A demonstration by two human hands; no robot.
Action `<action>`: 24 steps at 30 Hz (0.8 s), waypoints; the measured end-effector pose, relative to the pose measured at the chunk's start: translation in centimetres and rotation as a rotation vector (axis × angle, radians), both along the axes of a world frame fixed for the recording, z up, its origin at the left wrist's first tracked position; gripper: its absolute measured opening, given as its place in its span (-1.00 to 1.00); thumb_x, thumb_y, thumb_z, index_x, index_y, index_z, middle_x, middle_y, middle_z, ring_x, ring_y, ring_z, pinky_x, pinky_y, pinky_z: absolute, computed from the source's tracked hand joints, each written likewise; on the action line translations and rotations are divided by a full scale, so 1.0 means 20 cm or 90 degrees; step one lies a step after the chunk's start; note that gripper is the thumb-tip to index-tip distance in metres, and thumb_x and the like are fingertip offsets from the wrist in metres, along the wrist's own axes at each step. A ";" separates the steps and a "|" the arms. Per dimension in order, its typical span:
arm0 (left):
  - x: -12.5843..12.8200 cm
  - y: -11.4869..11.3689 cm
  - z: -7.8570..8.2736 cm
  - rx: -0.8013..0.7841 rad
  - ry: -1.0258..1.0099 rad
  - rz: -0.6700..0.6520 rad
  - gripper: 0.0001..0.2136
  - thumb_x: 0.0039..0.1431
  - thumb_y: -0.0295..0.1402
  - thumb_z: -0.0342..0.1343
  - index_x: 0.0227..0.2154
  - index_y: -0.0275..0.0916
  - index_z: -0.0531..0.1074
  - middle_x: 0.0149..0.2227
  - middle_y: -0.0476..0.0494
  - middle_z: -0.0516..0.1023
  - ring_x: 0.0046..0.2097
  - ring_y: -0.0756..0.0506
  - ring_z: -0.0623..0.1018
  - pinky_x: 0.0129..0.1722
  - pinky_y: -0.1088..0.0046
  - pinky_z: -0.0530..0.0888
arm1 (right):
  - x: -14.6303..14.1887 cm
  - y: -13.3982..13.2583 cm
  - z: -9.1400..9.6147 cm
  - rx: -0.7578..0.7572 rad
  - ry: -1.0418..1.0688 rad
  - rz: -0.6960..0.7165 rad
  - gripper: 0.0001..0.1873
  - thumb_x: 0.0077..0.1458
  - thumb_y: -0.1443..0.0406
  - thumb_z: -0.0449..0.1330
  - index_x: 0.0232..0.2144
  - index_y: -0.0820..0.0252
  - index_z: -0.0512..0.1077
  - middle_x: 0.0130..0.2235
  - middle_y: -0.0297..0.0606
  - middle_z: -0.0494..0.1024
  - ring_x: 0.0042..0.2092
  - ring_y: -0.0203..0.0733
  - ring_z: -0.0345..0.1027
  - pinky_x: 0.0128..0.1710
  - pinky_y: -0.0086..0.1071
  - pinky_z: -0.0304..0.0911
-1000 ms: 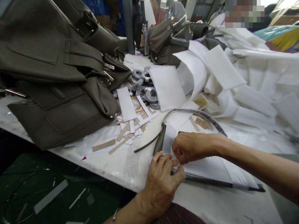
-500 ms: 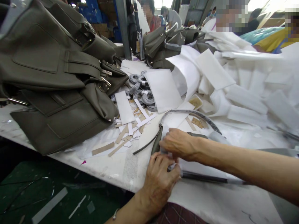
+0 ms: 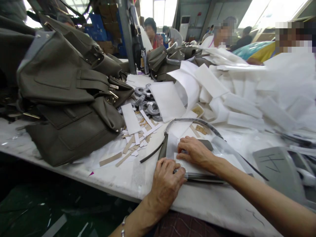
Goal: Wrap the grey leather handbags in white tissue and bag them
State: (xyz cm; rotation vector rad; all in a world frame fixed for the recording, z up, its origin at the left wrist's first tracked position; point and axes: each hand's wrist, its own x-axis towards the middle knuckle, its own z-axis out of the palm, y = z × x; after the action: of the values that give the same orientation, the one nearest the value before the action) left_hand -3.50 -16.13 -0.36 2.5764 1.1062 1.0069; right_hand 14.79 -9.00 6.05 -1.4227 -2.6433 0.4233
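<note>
My left hand (image 3: 166, 184) rests at the table's near edge, fingers curled and pressed down on the end of a white-wrapped strip (image 3: 197, 169) with a dark strap (image 3: 212, 179) beneath it. My right hand (image 3: 194, 151) lies just beyond, fingers bent and pressing the white wrapping flat onto the same piece. A grey bag handle (image 3: 163, 148) lies right beside both hands, curving into a plastic-wrapped arc (image 3: 197, 122).
Olive-grey leather handbags (image 3: 66, 98) are piled at the left. Paper and card scraps (image 3: 134, 135) lie before them, with tape rolls (image 3: 150, 107) behind. White foam sheets (image 3: 234, 95) cover the right. A grey panel (image 3: 276, 166) lies near right. Other people work at the far side.
My right hand has gone from pinching at the wrapping above the table to lying down on it. My left hand has slid slightly left. The camera has tilted up.
</note>
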 end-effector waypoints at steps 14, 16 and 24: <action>-0.02 0.00 0.00 -0.074 -0.030 0.002 -0.81 0.18 -0.46 0.21 -0.16 -0.12 0.46 -0.20 -0.05 0.56 0.12 -0.23 0.43 0.26 -0.20 0.05 | 0.87 -0.79 -0.08 -0.107 0.300 -0.734 -0.69 -0.26 0.07 0.36 -0.41 0.06 0.63 -0.34 -0.22 0.66 -0.26 0.10 0.51 -0.23 -0.15 0.36; -0.02 0.01 0.00 -0.077 -0.008 -0.005 -0.81 0.17 -0.45 0.22 -0.15 -0.12 0.47 -0.18 -0.06 0.56 0.12 -0.24 0.44 0.25 -0.23 0.06 | 0.81 -0.81 -0.19 -0.164 0.461 -0.698 -0.58 -0.29 0.08 0.41 -0.31 0.13 0.62 -0.29 -0.19 0.66 -0.26 0.07 0.52 -0.24 -0.19 0.41; -0.02 0.03 0.02 -0.093 0.049 0.002 -0.75 0.11 -0.47 0.28 -0.15 -0.11 0.48 -0.13 -0.09 0.56 0.15 -0.26 0.43 0.23 -0.25 0.13 | 0.64 -0.80 -0.33 -0.096 0.574 -0.691 -0.44 -0.19 0.05 0.40 -0.16 0.23 0.50 -0.37 -0.25 0.58 -0.35 -0.09 0.46 -0.35 -0.31 0.38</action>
State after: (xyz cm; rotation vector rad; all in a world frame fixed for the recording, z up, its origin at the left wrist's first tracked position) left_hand -3.99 -15.49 0.07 2.5162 1.1573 0.8011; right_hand 27.67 -24.96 -0.60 -1.8271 -0.9807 0.8257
